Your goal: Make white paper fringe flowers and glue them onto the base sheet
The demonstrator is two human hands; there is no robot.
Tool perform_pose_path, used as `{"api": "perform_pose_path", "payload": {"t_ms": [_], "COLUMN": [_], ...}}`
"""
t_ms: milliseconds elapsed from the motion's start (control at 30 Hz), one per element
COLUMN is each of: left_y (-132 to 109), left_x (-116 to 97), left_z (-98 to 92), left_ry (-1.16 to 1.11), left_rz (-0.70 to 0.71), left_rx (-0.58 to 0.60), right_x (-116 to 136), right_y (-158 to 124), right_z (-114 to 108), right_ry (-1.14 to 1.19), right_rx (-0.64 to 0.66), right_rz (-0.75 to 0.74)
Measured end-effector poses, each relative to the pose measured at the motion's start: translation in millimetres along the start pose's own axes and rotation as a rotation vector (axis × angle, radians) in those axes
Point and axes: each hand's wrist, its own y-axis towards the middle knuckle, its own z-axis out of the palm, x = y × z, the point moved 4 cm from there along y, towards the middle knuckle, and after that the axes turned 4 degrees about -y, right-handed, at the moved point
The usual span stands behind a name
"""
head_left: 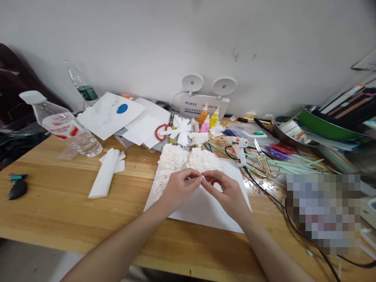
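Observation:
My left hand [182, 187] and my right hand [227, 192] meet at the fingertips above a white sheet [205, 213]. Both are closed in a pinch, and a tiny white bit shows between the tips, too small to name. Behind and beside my hands, ruffled white paper clusters [173, 156] cover the upper and left part of the sheet. One more cluster [202, 158] sits just beyond the fingers, and another is partly hidden by my left hand.
A white glue gun [240, 150] with a black cord and gold-handled scissors [266, 165] lie to the right. Folded white paper [105, 174] and a water bottle [63, 125] are on the left. Paint bottles [205, 124], red-handled scissors [162, 132] and an emergency light [202, 105] are at the back.

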Motion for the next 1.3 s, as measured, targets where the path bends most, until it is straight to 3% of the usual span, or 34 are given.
{"api": "perform_pose_path", "payload": {"t_ms": [200, 400, 867, 1067, 1300], "left_y": [-1, -3, -2, -2, -2], "left_x": [-4, -8, -7, -8, -8], "left_z": [-0.2, 1.0, -1.0, 1.5, -0.5], "left_ry": [0.009, 0.101, 0.155, 0.19, 0.205], "left_rz": [0.012, 0.126, 0.088, 0.116, 0.136], "left_rx": [0.038, 0.022, 0.028, 0.042, -0.01], "right_x": [-5, -7, -10, -8, -9], "right_y": [1, 3, 4, 2, 1], "right_z": [-4, -3, 3, 7, 4], "right_ry": [-0.022, 0.008, 0.349, 0.361, 0.174], "right_rx": [-0.014, 0.02, 0.153, 0.162, 0.055], "right_rz": [0.029, 0.068, 0.216, 0.197, 0.09]}}
